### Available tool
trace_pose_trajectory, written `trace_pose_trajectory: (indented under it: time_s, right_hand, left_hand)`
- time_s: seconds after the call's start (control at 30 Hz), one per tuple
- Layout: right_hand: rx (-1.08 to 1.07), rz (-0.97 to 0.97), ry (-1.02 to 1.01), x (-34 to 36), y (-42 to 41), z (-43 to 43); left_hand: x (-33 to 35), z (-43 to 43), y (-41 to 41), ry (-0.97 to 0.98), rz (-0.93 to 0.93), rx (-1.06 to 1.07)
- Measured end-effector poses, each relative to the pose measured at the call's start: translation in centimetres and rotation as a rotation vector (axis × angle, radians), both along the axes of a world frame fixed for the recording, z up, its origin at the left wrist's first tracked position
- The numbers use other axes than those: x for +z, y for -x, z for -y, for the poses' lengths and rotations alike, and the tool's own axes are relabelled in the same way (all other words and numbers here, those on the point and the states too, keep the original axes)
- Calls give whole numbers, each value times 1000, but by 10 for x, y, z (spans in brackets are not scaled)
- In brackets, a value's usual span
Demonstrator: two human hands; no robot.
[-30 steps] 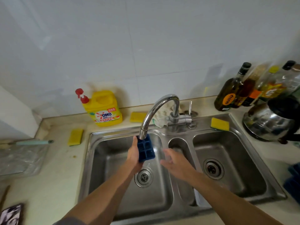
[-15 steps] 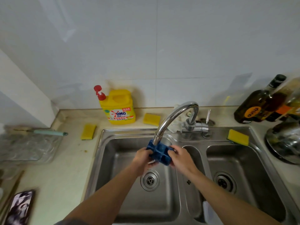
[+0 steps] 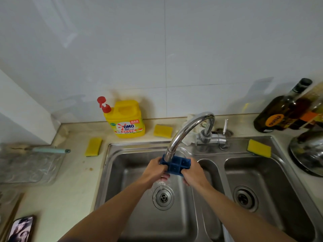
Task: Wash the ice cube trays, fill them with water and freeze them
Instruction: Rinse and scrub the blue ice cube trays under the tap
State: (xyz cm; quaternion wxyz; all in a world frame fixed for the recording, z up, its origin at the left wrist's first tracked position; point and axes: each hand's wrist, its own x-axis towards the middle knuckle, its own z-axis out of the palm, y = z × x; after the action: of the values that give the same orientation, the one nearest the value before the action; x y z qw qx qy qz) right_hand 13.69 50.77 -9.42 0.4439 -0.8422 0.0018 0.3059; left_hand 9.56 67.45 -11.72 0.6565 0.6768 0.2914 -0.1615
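white tiled wall (image 3: pixel 122 49) backs a beige worktop (image 3: pixel 70 180) with a steel sink (image 3: pixel 111 145) of 2 basins set into it. over the left basin, just under the spout of the curved faucet (image 3: pixel 188 126), a small blue ice cube tray (image 3: pixel 176 165) is held in the air with its compartments facing up. the left hand (image 3: pixel 154 169) grasps the tray's left end, fingers curled beneath it and thumb on top. the right hand (image 3: pixel 193 172) grasps the right end the same way, so the tray sits between the 2 hands, touching both. water (image 3: pixel 162 182) runs off below the tray toward the left drain (image 3: pixel 163 197).

along the worktop's back edge stands a yellow detergent bottle (image 3: pixel 126 119) with a red pump. a yellow sponge (image 3: pixel 162 131) lies just to its right, another sponge (image 3: pixel 93 147) lies beside the sink's back left corner, and a 3rd sponge (image 3: pixel 259 148) rests on the sink's rim behind the right basin. dark bottles (image 3: pixel 279 112) stand at the back right corner, with a steel kettle (image 3: pixel 307 151) in front of them at the right edge. a phone (image 3: pixel 21 227) lies at the front left corner.
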Motion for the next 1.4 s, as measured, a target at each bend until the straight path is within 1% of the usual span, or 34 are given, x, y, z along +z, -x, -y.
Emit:
trace_pose_trajectory:
  time_s: [0.13,0.27,0.37,0.5,0.6,0.67,0.73,0.83,0.9,0.97,1.07,1.17,1.2,1.27,1.33,1.4]
  right_hand:
    - [25,24,-2,-2,2,-9]
    - [27,-1,-18,-6,5,-16]
    - [-4,-34,-42,-8,5,-16]
    - [-78,-103,-90,-6,6,-12]
    - [-112,-96,-91,-7,5,-10]
    - [-64,-63,-93,-7,6,-12]
    - [-9,-35,-106,-6,8,-16]
    - [71,20,-106,-2,12,-21]
    - [107,61,-91,-2,13,-22]
    - [99,50,-83,-3,12,-19]
    - [-12,-53,-140,-5,7,-13]
    - [-170,-99,-154,-9,0,-11]
    - [-207,-102,-139,-11,-2,-10]
    - [-254,-115,-98,-14,-5,-7]
    - [-303,-152,-84,-17,-6,-2]
    - [-330,-174,-78,-17,-6,-1]
  left_hand:
    - [-2,-7,-3,-100,-14,1]
    - [-3,-8,0,-149,30,9]
    - [-4,-8,2,-114,23,-33]
    - [-5,-4,4,-89,35,-10]
    - [-6,1,8,-34,40,-22]
    - [-7,2,8,-103,48,-85]
    - [-8,0,5,-220,34,-130]
    - [-10,-4,0,-313,-20,-116]
    - [-11,-6,-3,-365,-15,-118]
    - [-13,-8,-4,-449,-18,-143]
    - [-14,-6,-3,-500,-12,-174]
    - [-12,-1,-2,-473,31,-147]
    - [-12,0,-3,-425,52,-143]
    - [-8,0,-3,-229,48,-131]
    - [-2,-1,-3,-34,-28,-109]
    - [1,-1,-3,24,-78,-87]
